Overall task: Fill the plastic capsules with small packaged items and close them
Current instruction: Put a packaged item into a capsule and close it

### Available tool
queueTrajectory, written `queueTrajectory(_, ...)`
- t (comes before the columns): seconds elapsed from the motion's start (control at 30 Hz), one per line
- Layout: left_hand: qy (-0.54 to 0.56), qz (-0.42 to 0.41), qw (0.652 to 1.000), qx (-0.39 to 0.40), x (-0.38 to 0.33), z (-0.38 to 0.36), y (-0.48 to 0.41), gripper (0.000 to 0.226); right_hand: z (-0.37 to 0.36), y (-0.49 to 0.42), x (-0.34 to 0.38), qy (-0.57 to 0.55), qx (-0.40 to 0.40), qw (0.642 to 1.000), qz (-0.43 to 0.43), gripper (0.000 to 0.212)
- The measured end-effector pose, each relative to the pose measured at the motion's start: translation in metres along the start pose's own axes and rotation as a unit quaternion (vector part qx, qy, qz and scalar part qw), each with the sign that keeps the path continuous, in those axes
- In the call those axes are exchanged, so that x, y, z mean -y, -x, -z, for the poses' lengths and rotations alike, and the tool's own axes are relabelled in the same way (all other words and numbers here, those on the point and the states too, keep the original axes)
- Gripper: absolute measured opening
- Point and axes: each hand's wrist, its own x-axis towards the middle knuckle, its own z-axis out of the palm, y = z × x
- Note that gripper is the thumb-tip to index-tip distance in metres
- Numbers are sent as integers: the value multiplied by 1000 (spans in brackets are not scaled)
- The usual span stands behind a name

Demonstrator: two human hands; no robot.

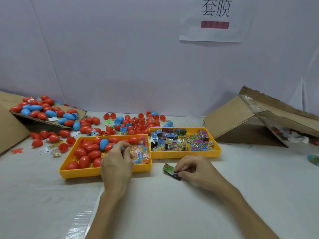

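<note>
My left hand (117, 163) reaches into the left yellow tray (77, 173), fingers curled down among red and blue egg capsules (89, 150) and clear packets of small coloured toys (139, 155); what the fingertips hold is hidden. My right hand (193, 169) pinches a small green and black packaged item (170, 170) just above the table, in front of the right yellow tray (219, 150), which is full of small printed packets (179, 140).
Loose red and blue capsules (134, 123) lie scattered behind the trays and on a cardboard flap (46, 111) at the left. An opened cardboard box (250, 118) lies on its side at the right. A blue-green capsule (313, 159) sits at the right edge.
</note>
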Motion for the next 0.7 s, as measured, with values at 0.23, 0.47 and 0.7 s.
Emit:
queueTrajectory(0.23, -67, -24, 995, 75, -2, -2, 4, 19, -5, -1, 1, 31, -43, 998, 32, 18)
queueTrajectory(0.47, 39, -4, 998, 40, 5, -1, -1, 17, -12, -2, 4, 65, -72, 993, 72, 18)
queueTrajectory(0.7, 107, -88, 987, -86, 1, 3, -3, 6, -14, -2, 5, 97, -70, 986, 116, 20)
